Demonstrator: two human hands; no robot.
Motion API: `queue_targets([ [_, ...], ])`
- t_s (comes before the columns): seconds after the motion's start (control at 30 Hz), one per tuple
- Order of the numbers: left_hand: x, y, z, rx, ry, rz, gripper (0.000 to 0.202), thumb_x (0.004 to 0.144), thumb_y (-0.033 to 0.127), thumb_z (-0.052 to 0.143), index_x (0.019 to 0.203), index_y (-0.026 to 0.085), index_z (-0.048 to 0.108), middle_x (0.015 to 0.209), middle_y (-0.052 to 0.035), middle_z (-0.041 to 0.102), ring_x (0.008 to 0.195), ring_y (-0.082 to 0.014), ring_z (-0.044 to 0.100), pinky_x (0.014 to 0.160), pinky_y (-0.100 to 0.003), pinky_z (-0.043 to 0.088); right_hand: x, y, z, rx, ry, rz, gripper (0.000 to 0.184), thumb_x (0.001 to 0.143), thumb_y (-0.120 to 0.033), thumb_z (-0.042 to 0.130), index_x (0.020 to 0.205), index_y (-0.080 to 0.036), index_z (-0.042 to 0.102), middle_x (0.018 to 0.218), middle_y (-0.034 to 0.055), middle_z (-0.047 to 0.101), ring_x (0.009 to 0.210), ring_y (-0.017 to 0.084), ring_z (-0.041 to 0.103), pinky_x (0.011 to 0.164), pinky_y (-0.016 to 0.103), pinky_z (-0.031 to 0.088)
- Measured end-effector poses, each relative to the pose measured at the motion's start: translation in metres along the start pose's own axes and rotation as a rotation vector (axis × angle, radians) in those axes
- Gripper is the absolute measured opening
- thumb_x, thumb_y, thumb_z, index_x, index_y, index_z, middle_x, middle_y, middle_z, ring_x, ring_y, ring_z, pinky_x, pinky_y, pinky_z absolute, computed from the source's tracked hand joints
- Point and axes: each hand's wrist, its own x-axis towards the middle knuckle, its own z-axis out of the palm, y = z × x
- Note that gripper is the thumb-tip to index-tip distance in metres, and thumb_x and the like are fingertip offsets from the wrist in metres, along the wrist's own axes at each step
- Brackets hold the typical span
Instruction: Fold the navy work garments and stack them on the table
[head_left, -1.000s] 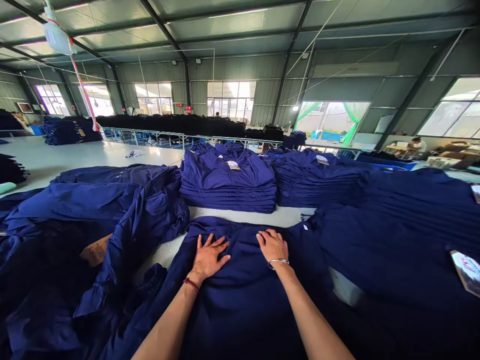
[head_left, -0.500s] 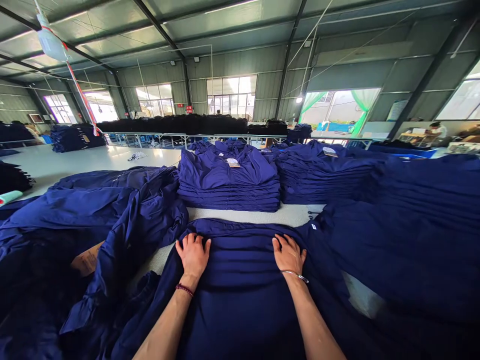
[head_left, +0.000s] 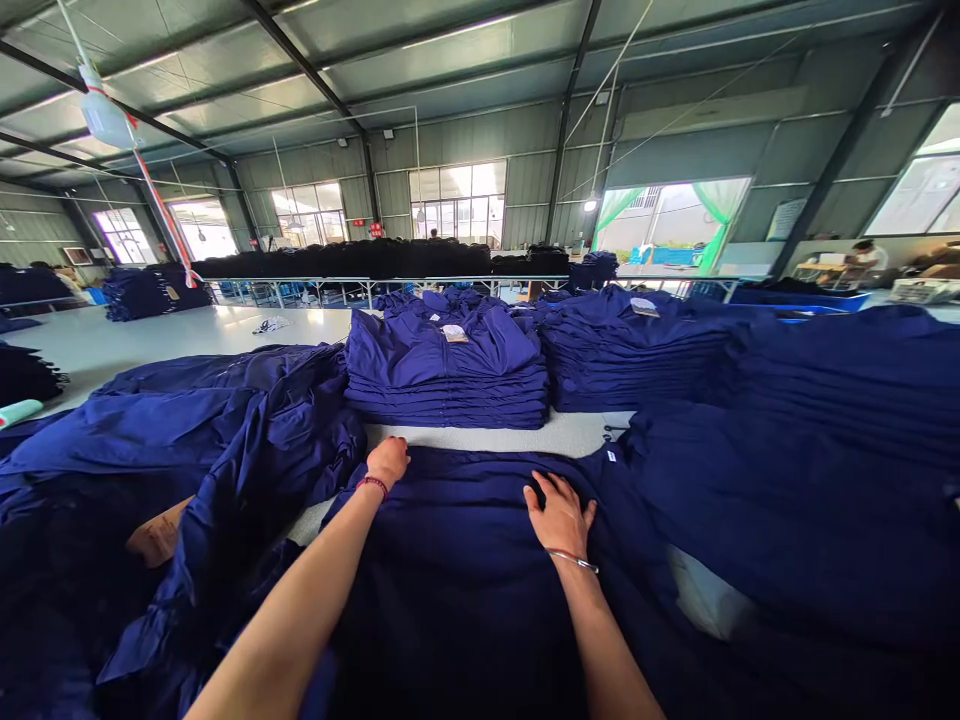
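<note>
Left hand point(head_left: 388, 461) now curled at garment's point(head_left: 465, 560) edge, grip unclear — right hand point(head_left: 561, 520) still spread.

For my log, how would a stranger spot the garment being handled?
On the pale table, find the central folded stack. The dark blue garment lies just nearer the camera, spread out; unlike its neighbours, it has the right hand resting on it.

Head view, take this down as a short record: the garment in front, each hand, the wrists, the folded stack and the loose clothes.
garment: dark blue, spread out
left hand: at garment's far left corner, fingers curled, grip unclear
right hand: palm down on garment, fingers apart
wrists: red beads left, silver bangle right
folded stack: beyond garment, tag on top
loose clothes: heaped left
</note>
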Motion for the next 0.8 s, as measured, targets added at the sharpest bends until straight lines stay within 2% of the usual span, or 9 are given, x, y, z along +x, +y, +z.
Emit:
queue_targets([
  [0.07,0.013,0.0,-0.011,0.004,0.036,-0.011,0.023,0.09,0.019,0.057,0.11,0.018,0.069,0.106,-0.0119,0.072,0.098,-0.0225,0.07,0.081,-0.027,0.055,0.0,0.0,-0.001,0.003,-0.002,-0.011,0.048,0.096,-0.039,0.034,0.139,-0.029,0.054,0.149,0.0059,0.048,0.137,0.026,0.039,0.116,0.061,0.018],
  [0.2,0.021,0.001,-0.025,0.011,0.198,0.002,0.037,0.1,0.02,0.033,0.131,0.018,0.054,0.13,-0.015,0.06,0.109,-0.0223,0.065,0.089,-0.032,0.052,-0.001,-0.001,-0.004,-0.034,0.011,0.009,0.051,0.097,-0.04,0.032,0.144,-0.027,0.049,0.155,0.0086,0.04,0.144,0.029,0.031,0.116,0.063,0.017],
  [0.27,0.016,0.004,-0.021,0.021,0.237,0.02,0.039,0.097,0.017,0.038,0.134,0.019,0.052,0.138,-0.0154,0.053,0.114,-0.023,0.061,0.094,-0.033,0.05,-0.003,-0.002,-0.007,-0.075,0.013,0.041,0.053,0.098,-0.042,0.03,0.146,-0.028,0.046,0.158,0.0091,0.035,0.147,0.03,0.023,0.114,0.068,0.014],
  [0.37,-0.001,0.012,-0.004,0.033,0.237,0.05,0.053,0.088,0.013,0.052,0.14,0.022,0.048,0.149,-0.0145,0.042,0.124,-0.0249,0.054,0.101,-0.035,0.046,-0.004,-0.003,-0.01,-0.127,-0.02,0.076,0.054,0.098,-0.043,0.029,0.149,-0.028,0.042,0.159,0.0112,0.033,0.149,0.03,0.018,0.113,0.07,0.01],
  [0.43,-0.017,0.02,0.013,0.042,0.216,0.054,0.049,0.088,0.016,0.052,0.137,0.023,0.052,0.148,-0.0136,0.045,0.124,-0.0272,0.052,0.101,-0.039,0.045,-0.005,-0.004,-0.012,-0.144,-0.046,0.081,0.055,0.099,-0.044,0.027,0.15,-0.028,0.04,0.16,0.0115,0.031,0.15,0.029,0.016,0.114,0.069,0.009],
  [0.53,-0.04,0.028,0.039,0.031,0.11,0.038,0.04,0.095,0.032,0.046,0.13,0.019,0.06,0.137,-0.0162,0.057,0.126,-0.0323,0.051,0.107,-0.053,0.038,-0.005,-0.004,-0.016,-0.161,-0.086,0.093,0.057,0.1,-0.049,0.022,0.151,-0.031,0.036,0.161,0.0104,0.029,0.15,0.029,0.016,0.114,0.069,0.009],
  [0.63,-0.056,0.026,0.059,-0.015,0.03,0.053,0.056,0.099,0.052,0.031,0.144,0.023,0.049,0.152,-0.0124,0.045,0.142,-0.0357,0.034,0.113,-0.066,0.021,-0.003,-0.001,-0.019,-0.185,-0.147,0.136,0.061,0.098,-0.059,0.019,0.152,-0.035,0.032,0.161,0.0096,0.029,0.15,0.032,0.018,0.115,0.066,0.009],
  [0.7,-0.061,0.02,0.066,-0.047,0.026,0.072,0.062,0.098,0.058,0.024,0.15,0.028,0.039,0.16,-0.0067,0.033,0.147,-0.0345,0.023,0.115,-0.068,0.016,-0.002,0.004,-0.021,-0.201,-0.18,0.15,0.062,0.097,-0.062,0.016,0.152,-0.037,0.031,0.162,0.0096,0.027,0.15,0.033,0.017,0.116,0.063,0.009],
  [0.8,-0.063,0.013,0.071,-0.068,0.025,0.099,0.064,0.097,0.063,0.021,0.152,0.033,0.035,0.161,-0.0032,0.03,0.149,-0.0329,0.02,0.116,-0.064,0.017,0.0,0.01,-0.022,-0.215,-0.19,0.163,0.062,0.098,-0.062,0.013,0.153,-0.038,0.027,0.163,0.0106,0.024,0.15,0.031,0.016,0.116,0.061,0.011],
])
